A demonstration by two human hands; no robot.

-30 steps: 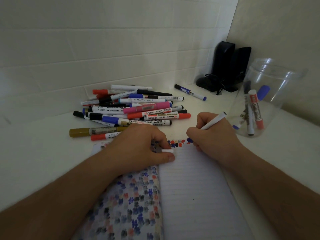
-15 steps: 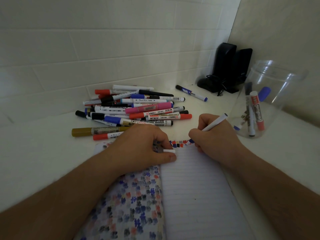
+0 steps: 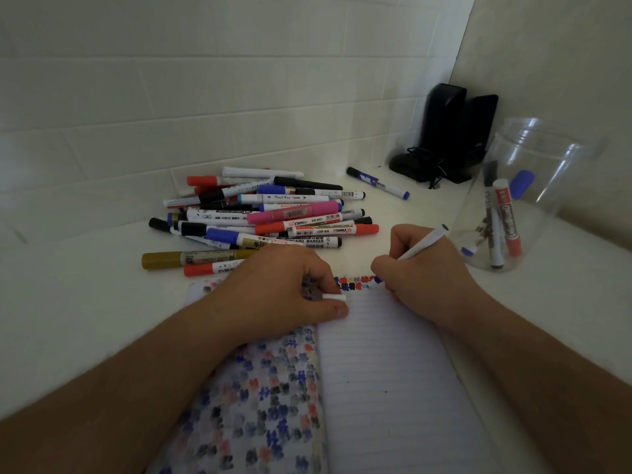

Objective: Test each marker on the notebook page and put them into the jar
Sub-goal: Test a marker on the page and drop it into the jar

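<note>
White marker [image 3: 424,242] in right hand [image 3: 425,268], fingers pinching barrel, tip at top edge of notebook page [image 3: 393,371] beside row of test blots. Left hand [image 3: 284,289] pins notebook, pinching white cap [image 3: 333,297]. Best: short light stroke, recap firmly, drop into jar [image 3: 533,200] at right. Marker pile [image 3: 260,217] waits behind.

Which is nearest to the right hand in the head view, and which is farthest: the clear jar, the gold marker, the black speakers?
Measured from the right hand:
1. The clear jar, just to its right on the table.
2. The black speakers, behind it in the corner by the wall.
3. The gold marker, far across on the left, at the front of the marker pile.
</note>
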